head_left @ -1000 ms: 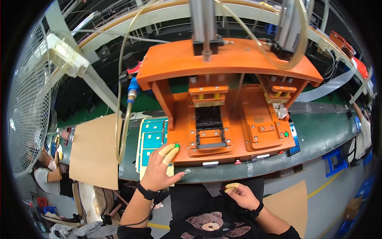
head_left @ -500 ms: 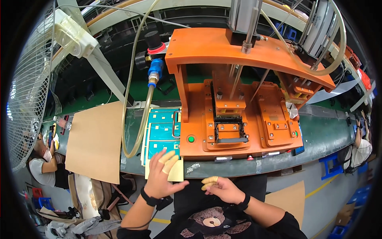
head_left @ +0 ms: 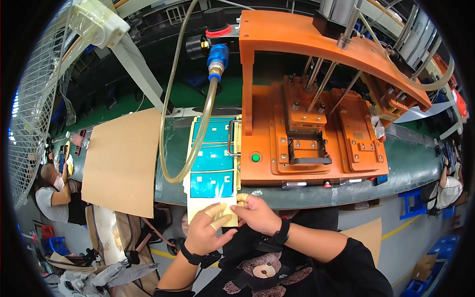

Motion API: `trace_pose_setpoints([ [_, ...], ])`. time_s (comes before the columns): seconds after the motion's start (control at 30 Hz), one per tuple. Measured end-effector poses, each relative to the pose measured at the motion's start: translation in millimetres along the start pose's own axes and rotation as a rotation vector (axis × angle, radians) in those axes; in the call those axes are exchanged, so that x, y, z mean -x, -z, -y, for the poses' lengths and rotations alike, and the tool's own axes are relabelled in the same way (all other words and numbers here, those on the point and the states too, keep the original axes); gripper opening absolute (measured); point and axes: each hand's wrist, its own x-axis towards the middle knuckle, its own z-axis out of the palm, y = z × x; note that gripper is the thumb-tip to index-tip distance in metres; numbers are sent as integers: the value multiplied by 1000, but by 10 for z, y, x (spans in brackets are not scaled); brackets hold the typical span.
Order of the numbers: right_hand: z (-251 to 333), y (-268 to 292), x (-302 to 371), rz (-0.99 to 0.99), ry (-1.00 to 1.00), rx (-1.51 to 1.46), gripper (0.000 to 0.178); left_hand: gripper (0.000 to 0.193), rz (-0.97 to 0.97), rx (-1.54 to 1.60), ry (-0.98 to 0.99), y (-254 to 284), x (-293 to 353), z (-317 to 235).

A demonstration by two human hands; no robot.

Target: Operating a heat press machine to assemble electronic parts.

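Note:
A pale yellow backing sheet [head_left: 198, 204] carrying teal-blue film pieces [head_left: 212, 184] lies on a stack at the table's front edge, its lower end sticking out toward me. My left hand [head_left: 210, 228] rests on that lower end, fingers stretched out and thumb apart. At the sheet's lower right corner is my right hand [head_left: 258, 215], thumb and forefinger pinched together on the edge. Pale yellow finger cots cover some fingertips on both hands. What the right fingertips grip beneath is partly hidden.
An orange pneumatic press [head_left: 316, 173] with a green button [head_left: 255, 157] stands to the right. A metal handle [head_left: 232, 138] sits beside the stack. A clear hose [head_left: 208, 114] loops over the sheets. Brown cardboard [head_left: 121, 163] lies left, near a fan [head_left: 37, 114]. Other people sit farther off.
My right hand has moved left and up to the sheet's corner. The left hand has come down onto the sheet's lower end. The view has shifted, with the press now farther right.

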Motion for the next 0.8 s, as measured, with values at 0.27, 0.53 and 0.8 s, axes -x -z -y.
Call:
trace_pose_setpoints([
  [0.27, 5, -221, -145, -17, 243, 56, 33, 25, -47, -24, 225, 149, -425, 229],
  [0.53, 230, -263, -204, -4, 13, -93, 33, 13, -41, -117, 178, 279, -625, 518],
  [0.8, 197, -267, -286, -83, 55, -547, 21, 36, -823, 925, 910, 1217, -485, 2391],
])
